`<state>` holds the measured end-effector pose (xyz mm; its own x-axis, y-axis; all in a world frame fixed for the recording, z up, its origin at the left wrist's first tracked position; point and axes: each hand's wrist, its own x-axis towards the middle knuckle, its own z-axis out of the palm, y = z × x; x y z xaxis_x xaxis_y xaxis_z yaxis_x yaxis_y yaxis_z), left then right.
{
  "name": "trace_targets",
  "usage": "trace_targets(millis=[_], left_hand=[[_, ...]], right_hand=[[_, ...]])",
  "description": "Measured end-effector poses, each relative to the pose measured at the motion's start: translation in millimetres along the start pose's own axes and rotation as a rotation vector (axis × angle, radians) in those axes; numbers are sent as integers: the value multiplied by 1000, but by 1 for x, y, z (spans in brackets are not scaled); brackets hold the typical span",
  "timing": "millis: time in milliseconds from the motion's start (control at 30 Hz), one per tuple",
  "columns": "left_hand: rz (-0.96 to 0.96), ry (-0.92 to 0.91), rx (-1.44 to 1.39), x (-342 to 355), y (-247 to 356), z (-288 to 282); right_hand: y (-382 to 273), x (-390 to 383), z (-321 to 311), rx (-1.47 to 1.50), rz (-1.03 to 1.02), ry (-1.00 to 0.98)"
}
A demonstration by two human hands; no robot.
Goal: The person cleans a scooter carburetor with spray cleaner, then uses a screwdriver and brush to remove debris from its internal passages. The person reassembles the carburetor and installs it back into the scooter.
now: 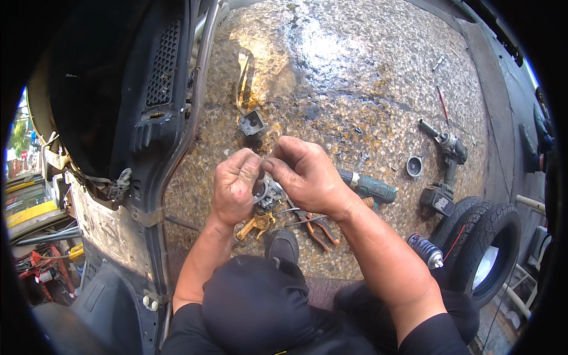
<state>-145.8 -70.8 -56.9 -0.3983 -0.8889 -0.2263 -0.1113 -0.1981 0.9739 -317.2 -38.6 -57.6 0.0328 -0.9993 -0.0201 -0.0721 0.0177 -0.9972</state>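
Both my hands meet over the stone-chip floor with their fingertips pinched close together. My left hand is closed, thumb pressed on its curled fingers. My right hand is closed too, its thumb against the index finger. Whatever they pinch is hidden or too small to name. Just beneath them, partly covered, lies a grey metal carburetor. A square float bowl rests beyond my hands. Nearer me lie a yellowish tool and orange-handled pliers. A teal power screwdriver is beside my right wrist.
A scooter's dark body stands along the left. To the right are a cordless impact wrench, a round metal cup, a spray can and stacked tyres. A red thin rod lies farther off. Wet patches shine at the back.
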Motion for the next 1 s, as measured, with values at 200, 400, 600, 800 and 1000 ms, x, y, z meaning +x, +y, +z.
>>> trace_targets(millis=[200,400,600,800,1000], left_hand=[[-254,-157,-399,0,-2,2],[176,-19,232,2,-7,8],[-12,-81,44,-1,-5,6],[-113,-101,-53,0,-9,7],[104,-70,196,3,-12,9]], right_hand=[[9,-4,-12,-404,-480,20],[13,-9,-5,160,244,-95],[11,-11,-9,-154,-30,-20],[13,-10,-19,-319,-250,-30],[18,-12,-8,159,349,-91]])
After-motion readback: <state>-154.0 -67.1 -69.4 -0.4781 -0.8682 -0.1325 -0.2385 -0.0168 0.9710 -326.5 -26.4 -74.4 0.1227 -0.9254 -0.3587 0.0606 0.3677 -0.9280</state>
